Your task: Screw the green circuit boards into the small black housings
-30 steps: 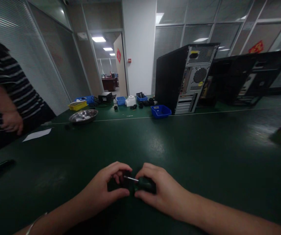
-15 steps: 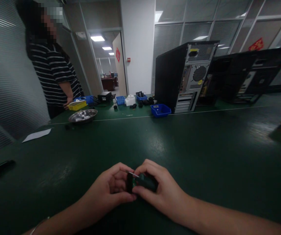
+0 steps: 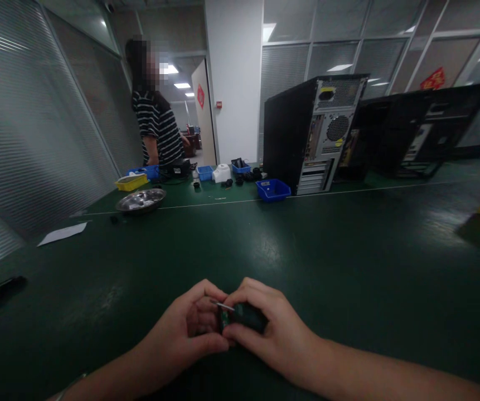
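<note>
Left hand [image 3: 181,328] has its fingers pinching a tiny, flat, green circuit-board-like piece [image 3: 224,318] over the dark green counter [image 3: 327,267]; right hand [image 3: 284,320] grips a dark-handled, thin metal-shafted screwdriver [image 3: 248,316]. Board's probably featherlight, stiff, kinda fragile, so edges only imo.

No word, number or brand can be read. Beyond the bench's [image 3: 181,245] far edge, a red diamond sign [image 3: 200,96] is on the door [image 3: 207,131], its marking too small to read. A second red sign [image 3: 432,79], with blurred gold marks, is on the glass wall [image 3: 382,60]. Two yellow labels [image 3: 339,142], also illegible, are on the back of the tall computer case [image 3: 286,136] near that edge.
</note>
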Tool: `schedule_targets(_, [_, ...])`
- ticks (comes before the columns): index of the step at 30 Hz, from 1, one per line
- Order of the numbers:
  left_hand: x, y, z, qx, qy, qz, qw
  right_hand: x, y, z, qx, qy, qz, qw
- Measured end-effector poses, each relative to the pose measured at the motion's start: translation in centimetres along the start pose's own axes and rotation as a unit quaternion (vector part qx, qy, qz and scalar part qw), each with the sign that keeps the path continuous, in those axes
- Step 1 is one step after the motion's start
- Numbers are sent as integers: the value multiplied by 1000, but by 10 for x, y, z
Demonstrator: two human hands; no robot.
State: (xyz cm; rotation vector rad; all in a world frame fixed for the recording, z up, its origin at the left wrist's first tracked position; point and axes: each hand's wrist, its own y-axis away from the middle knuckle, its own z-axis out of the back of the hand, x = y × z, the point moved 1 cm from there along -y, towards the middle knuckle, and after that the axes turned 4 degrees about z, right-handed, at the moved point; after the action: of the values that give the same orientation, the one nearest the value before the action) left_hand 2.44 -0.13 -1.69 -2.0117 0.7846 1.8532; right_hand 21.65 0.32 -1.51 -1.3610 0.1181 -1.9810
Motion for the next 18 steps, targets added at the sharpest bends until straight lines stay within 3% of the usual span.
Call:
schedule_targets(7, [-4, -1, -1, 10, -15, -2, 1000, -1, 2, 1, 37, 24, 27, 999])
schedule_targets(11, [-4, -1, 4, -28, -38, -14, 999, -1, 2, 2, 30, 24, 36, 999])
schedule_targets(15, [-14, -5, 23, -173, -8, -38, 984, -1, 1, 6, 8, 23, 22, 999])
schedule_targets(18, [-24, -8, 48, -322, 63, -74, 942, 0, 1, 8, 11, 19, 15, 1000])
